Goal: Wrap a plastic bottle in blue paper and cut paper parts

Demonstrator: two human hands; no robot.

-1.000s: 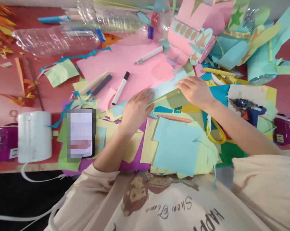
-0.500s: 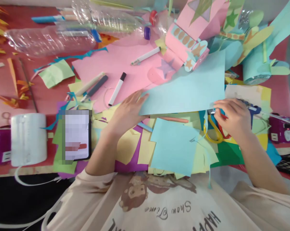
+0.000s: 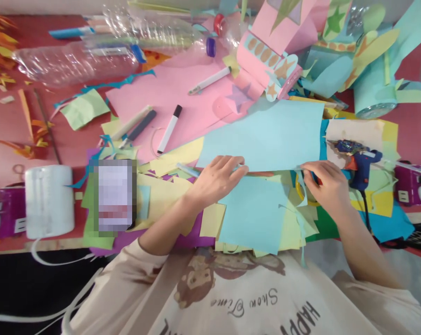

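A long light-blue paper sheet [image 3: 266, 132] lies across the pile in front of me. My left hand [image 3: 219, 179] rests at its near edge, fingers stretched out to the right and lying on the paper. Thumb and forefinger of my right hand [image 3: 325, 186] pinch the sheet's near edge close to its right corner. From there a thin blue strip [image 3: 303, 197] hangs down. Scissors with a yellow handle [image 3: 298, 188] lie partly hidden beside that hand. A smaller blue piece of paper [image 3: 254, 216] is nearer my body. An orange pen [image 3: 261, 173] shows partly under the sheet's edge.
A blue glue gun [image 3: 362, 170] lies on the right. Plastic bottles [image 3: 77, 60], markers [image 3: 170, 129] and pink paper [image 3: 189, 93] are farther back, with a decorated pink bottle [image 3: 262, 60]. On the left are a phone [image 3: 115, 195] and a white device [image 3: 50, 200].
My left hand has slid right along the sheet's near edge. My right hand has moved slightly left and toward me, uncovering the glue gun. The sheet's right end has come nearer.
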